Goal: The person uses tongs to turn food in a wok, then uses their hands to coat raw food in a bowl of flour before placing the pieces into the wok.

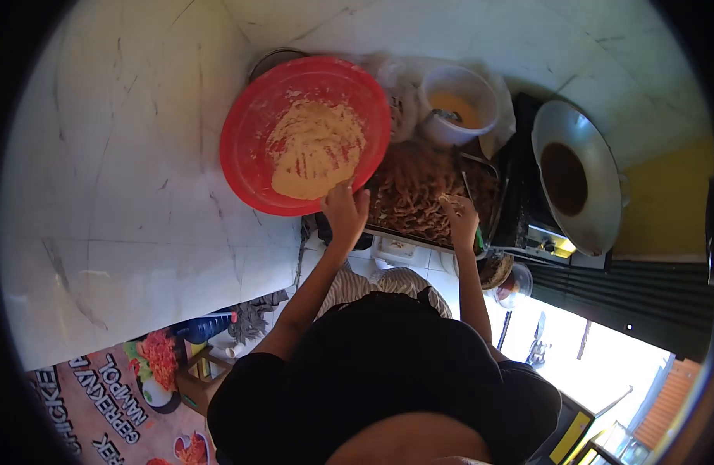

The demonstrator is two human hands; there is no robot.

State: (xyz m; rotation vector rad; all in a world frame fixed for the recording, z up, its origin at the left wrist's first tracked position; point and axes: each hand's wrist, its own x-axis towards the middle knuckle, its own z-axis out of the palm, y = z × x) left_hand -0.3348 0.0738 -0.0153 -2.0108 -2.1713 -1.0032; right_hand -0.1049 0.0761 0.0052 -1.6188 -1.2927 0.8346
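Observation:
A large red basin [244, 155] holds pale yellow flour [314, 147], with grooves marked in it. My left hand [345, 213] is at the basin's near right rim, its fingers bent together by the flour; what they hold, if anything, is hidden. To the right, a dark tray is filled with brown fried strips [415, 194]. Over the tray's right part is my right hand [461, 221], fingers closed around some light, floured bits too small to name. A metal tool [467, 184] lies on the tray beside that hand.
Behind the tray stands a white tub [457, 105] of yellow liquid with a utensil inside. A wide wok [593, 170] with dark oil sits on a stove [549, 242] at the right. Marble-patterned wall surfaces border the back and left. A printed banner [116, 403] is at the lower left.

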